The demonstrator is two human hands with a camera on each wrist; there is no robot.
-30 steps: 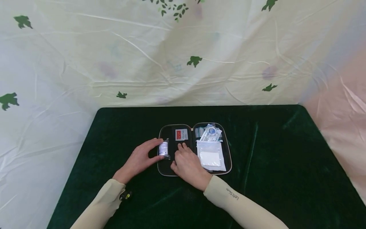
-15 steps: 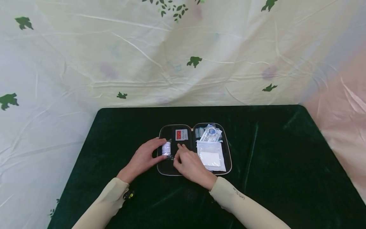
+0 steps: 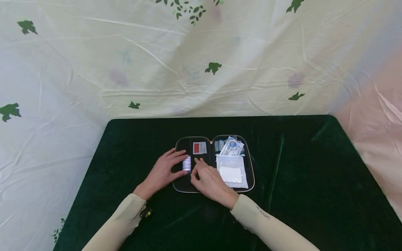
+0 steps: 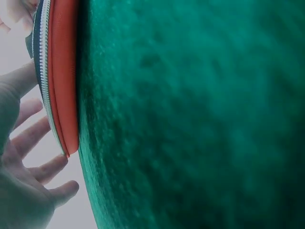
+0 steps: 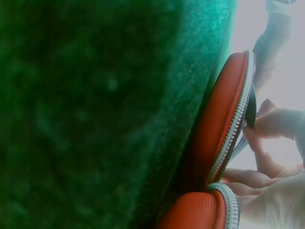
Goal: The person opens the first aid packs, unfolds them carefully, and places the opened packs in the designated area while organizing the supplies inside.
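Observation:
An opened zip case [image 3: 182, 188] with red outside and black lining lies on the dark green cloth. My left hand [image 3: 158, 170] holds a small white printed roll in a clear wrapper [image 3: 186, 164], apparently a rolled bandage, between thumb and fingers over the case's left half. Beside it, my right hand [image 3: 209, 179] has its thumb and index finger brought together at a black flap [image 5: 251, 112], which stands up above the case's zipped rim in the right wrist view. The right hand's other fingers reach over the lining.
In the case's right half lie a clear packet with a white pad [image 3: 231, 172] and a packet with a blue round print [image 3: 232, 145]. A red and white label [image 3: 199, 148] sits at the left half's top. A pale curtain [image 3: 251, 87] hangs behind the table.
My left hand has brought the wrapped roll rightward, closer to the right hand. The right hand has shifted slightly right, its thumb and index finger coming together.

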